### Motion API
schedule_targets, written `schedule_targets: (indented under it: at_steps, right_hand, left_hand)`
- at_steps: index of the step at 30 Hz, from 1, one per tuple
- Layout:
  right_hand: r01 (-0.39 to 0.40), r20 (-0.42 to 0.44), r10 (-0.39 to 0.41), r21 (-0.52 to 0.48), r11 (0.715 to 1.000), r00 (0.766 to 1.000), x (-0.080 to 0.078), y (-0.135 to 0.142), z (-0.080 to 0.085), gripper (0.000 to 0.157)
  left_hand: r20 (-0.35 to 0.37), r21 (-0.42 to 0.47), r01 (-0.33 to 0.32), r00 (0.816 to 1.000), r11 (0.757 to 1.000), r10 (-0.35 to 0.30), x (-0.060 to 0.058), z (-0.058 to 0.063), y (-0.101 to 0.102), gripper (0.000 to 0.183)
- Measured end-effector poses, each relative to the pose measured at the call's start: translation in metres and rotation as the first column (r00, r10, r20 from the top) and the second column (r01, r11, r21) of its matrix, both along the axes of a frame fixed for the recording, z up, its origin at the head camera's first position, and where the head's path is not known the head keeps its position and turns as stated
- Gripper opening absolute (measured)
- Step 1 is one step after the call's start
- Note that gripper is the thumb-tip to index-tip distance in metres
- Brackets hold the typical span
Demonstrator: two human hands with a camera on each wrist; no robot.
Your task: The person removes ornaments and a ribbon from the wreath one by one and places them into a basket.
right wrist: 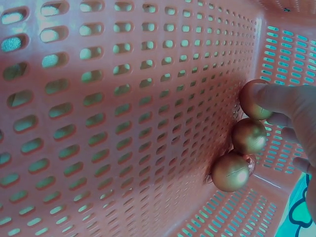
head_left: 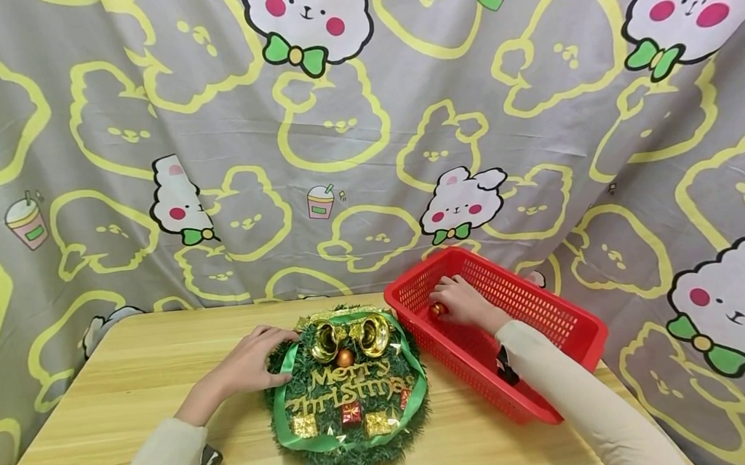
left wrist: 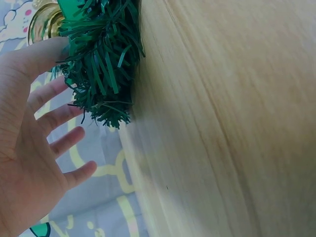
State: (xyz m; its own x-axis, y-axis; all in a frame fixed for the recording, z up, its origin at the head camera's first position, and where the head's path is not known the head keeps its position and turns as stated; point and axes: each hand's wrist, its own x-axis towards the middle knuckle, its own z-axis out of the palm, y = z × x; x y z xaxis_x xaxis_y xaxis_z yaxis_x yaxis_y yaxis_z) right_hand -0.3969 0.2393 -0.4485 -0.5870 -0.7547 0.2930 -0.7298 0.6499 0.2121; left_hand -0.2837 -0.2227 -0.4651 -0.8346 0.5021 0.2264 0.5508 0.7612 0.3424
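Observation:
A green tinsel wreath (head_left: 351, 462) lies on the table, edged with green ribbon (head_left: 285, 414) and bearing gold "Merry Christmas" lettering (head_left: 342, 389). Two gold bells (head_left: 374, 334) and a copper-coloured bauble (head_left: 344, 358) sit at its top. My left hand (head_left: 241, 367) touches the wreath's left edge, fingers spread and mostly straight. Inside the red basket (head_left: 577, 326), my right hand (head_left: 463, 304) pinches a copper-gold bauble (right wrist: 253, 102); its thumb shows on the ball, while the other fingertips are partly hidden. Two more baubles, a middle one (right wrist: 248, 136) and a lower one (right wrist: 230, 172), lie beside it.
The basket stands right of the wreath, its perforated walls rising around my right hand. Small gold and red gift ornaments (head_left: 350, 414) decorate the wreath. Behind the wooden table (head_left: 98, 422) hangs a grey cartoon-print curtain (head_left: 240, 141).

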Motion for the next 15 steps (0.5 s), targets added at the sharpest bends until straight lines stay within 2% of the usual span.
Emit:
schedule_targets:
  at_steps: [6,15]
  right_hand:
    - [0.003,-0.007,-0.003,0.008,1.0,1.0,0.001,0.0,0.002,0.03]
    - [0.035,0.035,-0.035,0.004,0.999,0.999,0.004,0.002,0.01,0.039]
  left_hand:
    - [-0.004,0.005,0.003,1.0,1.0,-0.003,0.001,0.002,0.001,0.066]
    - [-0.002,0.004,0.002,1.0,1.0,-0.002,0.001,0.001,0.0,0.066]
